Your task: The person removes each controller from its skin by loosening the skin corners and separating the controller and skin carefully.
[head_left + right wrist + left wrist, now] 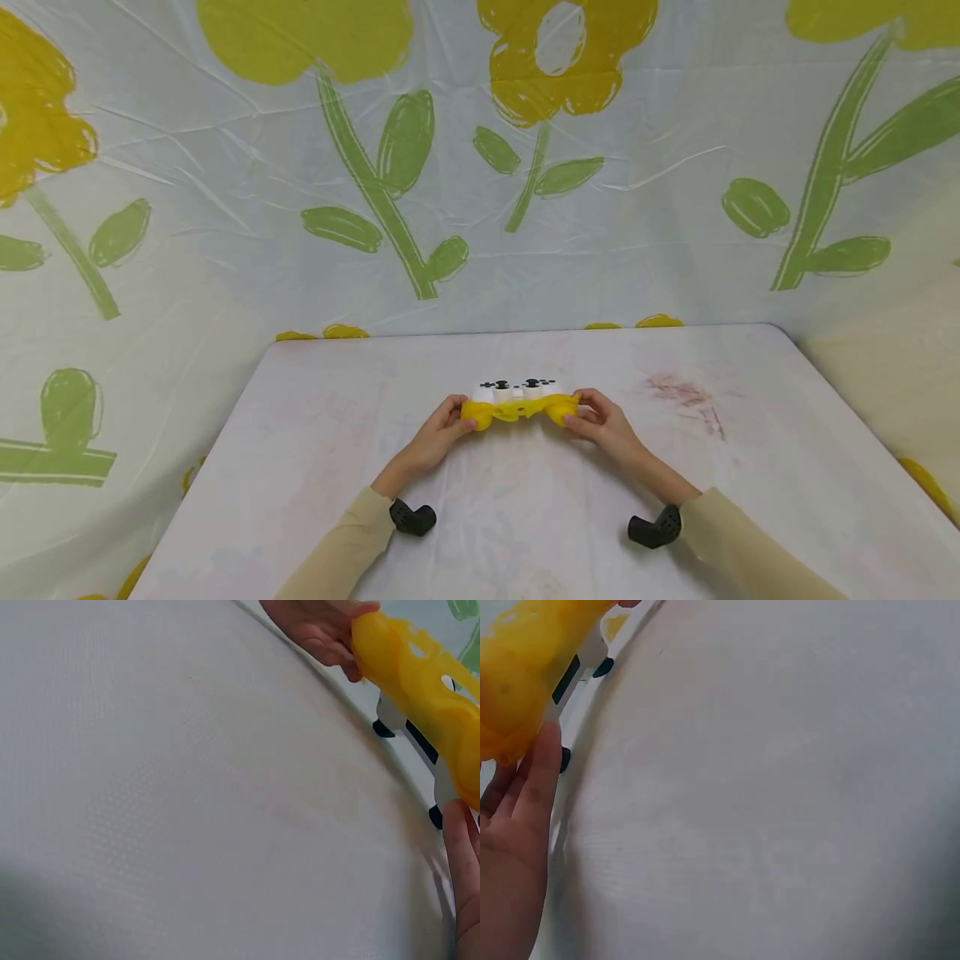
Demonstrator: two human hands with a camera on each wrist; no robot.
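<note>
Table (750, 467): pale whitish top, rounded far corners, fills the lower middle of the head view. Faint reddish-brown smudge (686, 396) on its surface toward 2 o'clock. Backdrop sheet (225, 208): creased white plastic, printed with large yellow flowers (558, 58) at 12 o'clock and green stems and leaves (390, 192), wrapping round from 9 to 3 o'clock.
</note>
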